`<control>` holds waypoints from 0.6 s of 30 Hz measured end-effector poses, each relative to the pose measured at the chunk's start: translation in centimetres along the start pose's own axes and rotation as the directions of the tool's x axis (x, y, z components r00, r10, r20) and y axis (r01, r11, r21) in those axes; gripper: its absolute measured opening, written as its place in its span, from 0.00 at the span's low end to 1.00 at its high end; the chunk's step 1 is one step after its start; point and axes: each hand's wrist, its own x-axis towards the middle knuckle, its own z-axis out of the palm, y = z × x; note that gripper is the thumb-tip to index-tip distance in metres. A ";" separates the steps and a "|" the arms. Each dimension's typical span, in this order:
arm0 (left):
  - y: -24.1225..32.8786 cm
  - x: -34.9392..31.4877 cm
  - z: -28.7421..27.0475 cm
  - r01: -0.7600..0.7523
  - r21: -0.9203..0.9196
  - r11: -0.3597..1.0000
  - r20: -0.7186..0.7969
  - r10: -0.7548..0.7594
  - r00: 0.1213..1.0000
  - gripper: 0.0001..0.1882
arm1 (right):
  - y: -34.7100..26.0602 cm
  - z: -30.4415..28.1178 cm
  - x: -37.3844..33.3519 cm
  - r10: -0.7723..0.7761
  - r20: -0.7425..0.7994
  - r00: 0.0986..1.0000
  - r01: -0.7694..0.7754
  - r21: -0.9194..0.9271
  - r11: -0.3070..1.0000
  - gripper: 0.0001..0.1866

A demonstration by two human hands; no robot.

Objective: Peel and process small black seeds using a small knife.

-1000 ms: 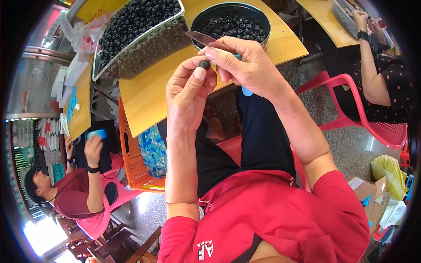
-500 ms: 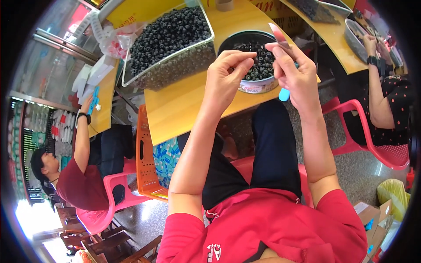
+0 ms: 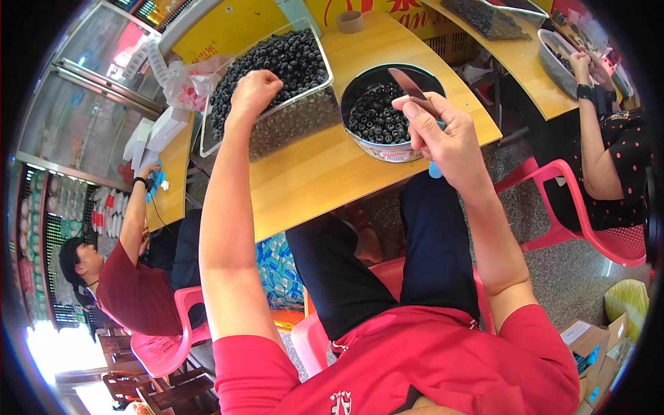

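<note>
So, we've got dark round pieces (image 3: 299, 61) in the clear bin (image 3: 294, 123), probably light, firm, rolly; pinch their sides. The left hand (image 3: 253, 95) hangs over them, fingers bunched (pinching one? we can't tell); the right hand (image 3: 448, 138) has fingers curled round the knife (image 3: 408, 84) above the tin (image 3: 393, 153).

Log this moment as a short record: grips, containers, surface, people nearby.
Left grip: curled over the clear bin; contents unclear
Right grip: holds a blue-handled knife near the round tin
Clear bin: heaped with dark round pieces
Round tin: right of the clear bin, holds dark round pieces too
Surface: wooden table
Nearby: person at left, person at right
</note>
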 end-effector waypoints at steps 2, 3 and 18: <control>1.0 0.2 0.7 0.045 0.054 0.998 0.082 -0.050 0.995 0.14 | 0.0 0.0 -0.1 0.000 0.018 1.000 0.000 -0.011 1.000 0.12; 1.8 0.2 0.7 0.046 0.114 0.992 0.099 -0.058 0.993 0.14 | 0.1 0.0 -0.1 0.001 0.013 1.000 -0.001 -0.013 1.000 0.12; 10.4 -12.5 0.0 0.077 -0.994 -0.073 0.062 0.182 0.981 0.13 | -0.2 0.5 -0.6 -0.015 0.057 0.998 0.014 0.028 1.000 0.11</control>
